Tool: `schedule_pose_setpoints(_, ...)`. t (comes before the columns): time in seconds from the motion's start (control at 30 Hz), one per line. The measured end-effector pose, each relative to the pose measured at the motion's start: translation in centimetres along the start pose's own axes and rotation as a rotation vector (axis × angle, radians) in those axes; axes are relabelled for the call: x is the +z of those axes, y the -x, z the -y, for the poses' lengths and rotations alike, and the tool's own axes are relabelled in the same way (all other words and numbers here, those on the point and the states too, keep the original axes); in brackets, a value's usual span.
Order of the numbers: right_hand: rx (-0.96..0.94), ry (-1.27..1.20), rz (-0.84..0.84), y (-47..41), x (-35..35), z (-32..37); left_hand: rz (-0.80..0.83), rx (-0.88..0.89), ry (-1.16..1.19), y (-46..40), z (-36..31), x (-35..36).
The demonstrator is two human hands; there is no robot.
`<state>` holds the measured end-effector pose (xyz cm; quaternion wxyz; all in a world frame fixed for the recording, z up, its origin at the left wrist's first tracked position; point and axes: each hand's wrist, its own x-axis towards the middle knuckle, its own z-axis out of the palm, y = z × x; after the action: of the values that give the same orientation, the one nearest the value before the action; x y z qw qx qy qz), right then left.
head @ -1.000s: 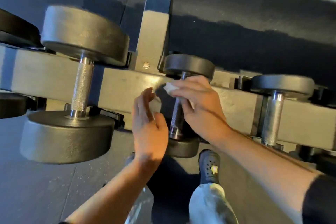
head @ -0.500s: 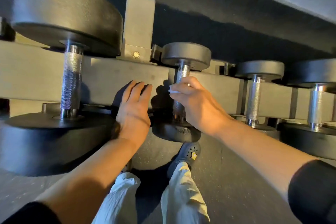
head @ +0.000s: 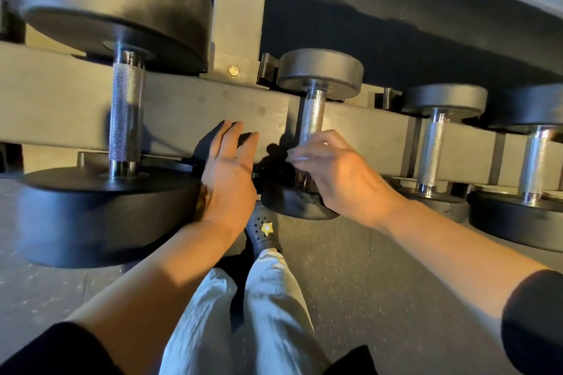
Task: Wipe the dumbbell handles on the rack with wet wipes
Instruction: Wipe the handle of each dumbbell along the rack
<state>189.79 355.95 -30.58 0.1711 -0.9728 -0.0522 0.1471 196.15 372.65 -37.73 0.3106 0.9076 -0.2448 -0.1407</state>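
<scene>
I've got four dumbbells side by side across the rack rail [head: 195,106]: the big dumbbell [head: 125,113] far left, the small dumbbell [head: 312,119] in the middle, two more [head: 432,155] [head: 536,158] to its right. My left hand [head: 227,170] sits between the big and small ones, my right hand [head: 338,173] at the small handle's near end. My shoe [head: 263,230] is on the floor [head: 380,277] below.

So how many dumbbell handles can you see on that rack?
4: big far-left handle, the handle the right hand grips, one right of it, one at the right edge. More may sit out of frame.

A gym: dumbbells [head: 316,131] on a rack [head: 189,113], rubber floor [head: 365,283].
</scene>
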Motion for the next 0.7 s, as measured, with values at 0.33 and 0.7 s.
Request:
schedule_pose_setpoints(0.33,0.236,-0.563,-0.232,-5.9,-0.3,5.3,-0.04,0.147,-0.147,1.4,-1.0,-8.9)
schedule_pose_setpoints(0.7,0.294,-1.027,-0.549,-13.6,2.3,10.7,-0.339,-0.206,-0.154,2.8,2.1,-13.1)
